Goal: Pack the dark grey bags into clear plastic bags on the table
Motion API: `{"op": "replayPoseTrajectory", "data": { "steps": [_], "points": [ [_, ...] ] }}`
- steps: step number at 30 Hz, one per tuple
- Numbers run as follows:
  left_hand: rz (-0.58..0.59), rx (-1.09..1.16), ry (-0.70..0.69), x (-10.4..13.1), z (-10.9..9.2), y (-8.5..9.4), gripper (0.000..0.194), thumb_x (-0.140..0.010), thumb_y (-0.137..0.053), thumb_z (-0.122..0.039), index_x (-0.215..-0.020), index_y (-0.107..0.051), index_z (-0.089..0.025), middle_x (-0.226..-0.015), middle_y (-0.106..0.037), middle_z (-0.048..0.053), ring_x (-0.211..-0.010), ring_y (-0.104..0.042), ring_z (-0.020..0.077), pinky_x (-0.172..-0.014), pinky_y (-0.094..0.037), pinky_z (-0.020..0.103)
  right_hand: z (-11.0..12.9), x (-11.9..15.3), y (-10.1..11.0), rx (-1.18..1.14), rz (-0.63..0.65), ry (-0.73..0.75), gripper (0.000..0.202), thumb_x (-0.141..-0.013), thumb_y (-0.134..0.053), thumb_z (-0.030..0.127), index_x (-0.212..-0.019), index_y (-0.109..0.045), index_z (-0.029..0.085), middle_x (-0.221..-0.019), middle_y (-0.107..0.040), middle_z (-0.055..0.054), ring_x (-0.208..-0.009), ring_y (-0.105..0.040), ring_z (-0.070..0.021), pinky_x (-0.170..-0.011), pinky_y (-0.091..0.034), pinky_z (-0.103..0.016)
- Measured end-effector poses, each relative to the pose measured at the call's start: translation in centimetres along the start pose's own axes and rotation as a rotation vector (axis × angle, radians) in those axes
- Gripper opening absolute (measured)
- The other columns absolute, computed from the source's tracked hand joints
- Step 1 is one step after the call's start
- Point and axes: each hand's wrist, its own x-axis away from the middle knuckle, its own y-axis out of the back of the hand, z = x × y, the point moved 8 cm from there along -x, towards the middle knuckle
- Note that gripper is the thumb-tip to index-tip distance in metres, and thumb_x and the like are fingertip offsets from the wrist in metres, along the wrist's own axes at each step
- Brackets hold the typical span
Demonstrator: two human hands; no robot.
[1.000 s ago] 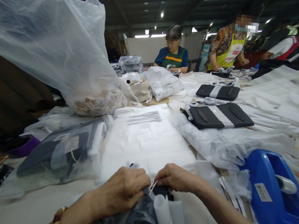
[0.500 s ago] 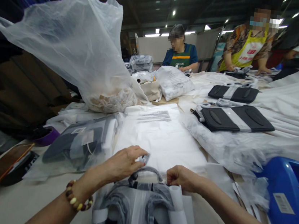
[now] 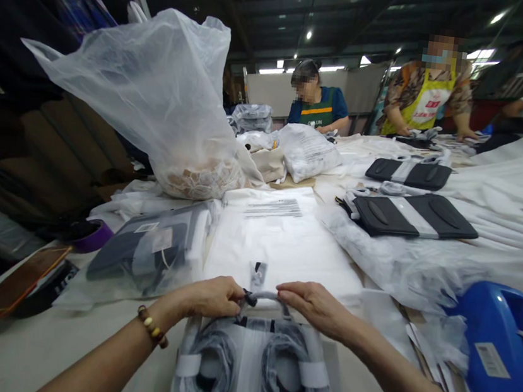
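Note:
A plastic-wrapped bag point(image 3: 249, 372) with two coiled, wrapped straps stands at the bottom centre, its grey handle point(image 3: 268, 296) arching up at the top. My left hand point(image 3: 218, 297) pinches the left end of that handle, by a small dark piece. Over the handle's right part lies my right hand point(image 3: 312, 302), fingers stretched out and touching it. Just beyond the handle, a small clear packet with a dark piece point(image 3: 258, 275) rests on a stack of white printed plastic bags point(image 3: 280, 236).
A large translucent bag point(image 3: 160, 88) rises at the left above a packed dark bag point(image 3: 140, 251). Purple tape point(image 3: 94, 236) lies further left. Black cases point(image 3: 416, 215) and a blue container point(image 3: 499, 359) are at the right. Two people work across the table.
My left hand has come down from the small packet onto the handle. My right hand has moved left and its fingers have straightened over the handle. The view has shifted slightly.

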Motion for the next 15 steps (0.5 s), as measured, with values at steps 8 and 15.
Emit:
{"op": "replayPoseTrajectory", "data": {
  "steps": [8,15],
  "points": [
    [-0.161,-0.022,-0.068,-2.2,-1.9,0.0,0.037,-0.064,-0.044,-0.02,-0.092,-0.067,-0.015,-0.062,-0.05,-0.003,-0.06,-0.041,0.0113,-0.057,-0.033,0.021,-0.3,-0.9,-1.4,-0.084,0.014,-0.025,0.026,-0.08,-0.051,0.028,-0.069,-0.069,0.012,-0.047,-0.042,0.004,-0.05,-0.035,-0.0088,-0.049,-0.027,-0.021],
    [-0.334,-0.084,-0.085,-3.0,-0.5,-0.4,0.036,-0.073,-0.043,-0.033,-0.1,-0.058,-0.016,-0.087,-0.068,0.006,-0.078,-0.063,0.0223,-0.07,-0.048,0.03,-1.0,0.0,-0.9,-0.085,-0.032,-0.221,0.02,-0.074,-0.064,0.035,-0.081,-0.072,0.017,-0.052,-0.05,0.006,-0.055,-0.047,-0.0084,-0.047,-0.033,-0.016]
  ]
}}
